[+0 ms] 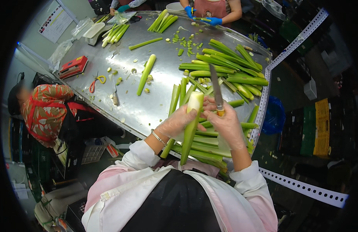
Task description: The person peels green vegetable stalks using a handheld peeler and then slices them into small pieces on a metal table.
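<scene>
Near the table's front edge my left hand [178, 121], in a clear plastic glove, grips a thick pale-green stalk [190, 136], its white cut end pointing away from me. My right hand [228, 124], gloved the same way, is shut on the handle of a knife [216, 87] whose blade points up and away. The right fingertips are close beside the stalk; whether they touch it I cannot tell. More green stalks [208, 149] lie under and around both hands. Beyond them a large pile of trimmed stalks [231, 62] covers the table's right side.
On the metal table [115, 72] lie a single stalk [146, 74], scissors [96, 82], a second knife [114, 97], a red tool or box [73, 67], a scale [94, 32] and scattered cut pieces. Co-workers stand at the far side and left. A perforated metal post [298, 39] rises at the right corner.
</scene>
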### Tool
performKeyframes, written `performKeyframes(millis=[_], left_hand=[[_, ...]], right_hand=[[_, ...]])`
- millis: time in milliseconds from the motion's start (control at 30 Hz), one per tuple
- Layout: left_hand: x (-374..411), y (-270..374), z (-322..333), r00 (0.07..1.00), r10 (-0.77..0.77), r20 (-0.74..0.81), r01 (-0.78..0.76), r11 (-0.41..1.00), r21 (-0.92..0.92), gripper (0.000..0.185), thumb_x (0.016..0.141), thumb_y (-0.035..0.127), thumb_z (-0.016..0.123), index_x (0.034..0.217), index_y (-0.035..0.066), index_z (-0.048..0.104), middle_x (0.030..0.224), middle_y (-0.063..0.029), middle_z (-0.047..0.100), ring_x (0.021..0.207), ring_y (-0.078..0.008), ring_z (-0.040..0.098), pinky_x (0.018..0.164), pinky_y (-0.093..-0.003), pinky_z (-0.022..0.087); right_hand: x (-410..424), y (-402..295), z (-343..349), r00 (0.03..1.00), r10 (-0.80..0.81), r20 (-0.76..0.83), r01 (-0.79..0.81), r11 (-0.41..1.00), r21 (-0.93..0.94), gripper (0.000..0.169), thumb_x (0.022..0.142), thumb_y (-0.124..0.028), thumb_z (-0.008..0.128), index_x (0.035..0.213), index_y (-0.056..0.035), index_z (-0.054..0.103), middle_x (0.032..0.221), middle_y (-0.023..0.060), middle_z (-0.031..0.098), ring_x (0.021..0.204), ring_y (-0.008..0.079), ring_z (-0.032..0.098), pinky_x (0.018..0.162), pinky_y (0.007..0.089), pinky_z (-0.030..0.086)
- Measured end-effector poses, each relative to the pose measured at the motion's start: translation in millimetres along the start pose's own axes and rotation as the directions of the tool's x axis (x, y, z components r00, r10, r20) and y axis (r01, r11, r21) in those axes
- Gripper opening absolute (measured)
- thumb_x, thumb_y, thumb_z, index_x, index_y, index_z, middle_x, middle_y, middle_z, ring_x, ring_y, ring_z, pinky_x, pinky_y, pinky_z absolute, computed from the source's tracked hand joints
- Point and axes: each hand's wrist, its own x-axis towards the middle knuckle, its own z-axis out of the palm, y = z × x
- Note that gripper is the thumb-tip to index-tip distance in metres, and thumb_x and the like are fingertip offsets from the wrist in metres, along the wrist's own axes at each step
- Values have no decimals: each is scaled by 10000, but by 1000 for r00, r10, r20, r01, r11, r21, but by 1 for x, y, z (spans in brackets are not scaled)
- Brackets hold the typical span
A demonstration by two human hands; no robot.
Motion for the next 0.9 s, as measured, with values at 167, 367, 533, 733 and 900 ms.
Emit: performKeyframes(millis=[167, 367, 533, 733, 900], left_hand=[[1, -17, -5, 997, -69, 39, 69, 998, 9, 811, 977, 557, 651, 1507, 16, 360, 1372, -119, 543, 1127, -193, 644, 843, -351, 614], [-2, -11, 10, 991, -61, -117, 90, 961, 262, 668, 966, 171, 711, 1506, 52, 336, 1253, -89, 570, 1041, -166, 629, 834, -329, 608], [-1, -18, 5, 983, 169, -78, -85, 780, 621, 561, 927, 159, 774, 1385, 37, 475, 1230, -80, 599, 1038, -146, 632, 865, -303, 564], [-1, -7, 6, 985, 130, -115, -26, 767, 641, 474, 875, 123, 834, 1269, 10, 596, 1168, -63, 668, 1044, -115, 631, 941, -303, 530], [0, -2, -3, 998, 6, -63, 25, 880, 475, 503, 884, 81, 817, 1318, -7, 578, 1208, -52, 680, 1101, -105, 624, 980, -301, 521]], right_hand=[[7, 3, 3, 999, 20, 43, -11, 982, -187, 490, 887, -121, 760, 1336, -2, 603, 1087, 81, 708, 945, 128, 653, 859, 295, 549], [8, 2, -6, 995, 104, 6, -99, 962, -255, 449, 868, -134, 716, 1278, 13, 607, 1013, 91, 708, 890, 150, 654, 830, 320, 551], [10, 9, -4, 997, 64, -45, -75, 952, -297, 443, 833, -146, 679, 1236, 18, 602, 1002, 123, 699, 896, 170, 660, 843, 331, 548], [7, 10, -1, 994, -90, -58, 65, 936, -345, 398, 835, -122, 670, 1201, 14, 596, 998, 132, 691, 871, 186, 661, 825, 343, 551], [5, 16, 6, 989, -93, -112, 55, 951, -305, 355, 832, -103, 668, 1163, 4, 597, 928, 130, 681, 814, 198, 655, 786, 350, 552]])
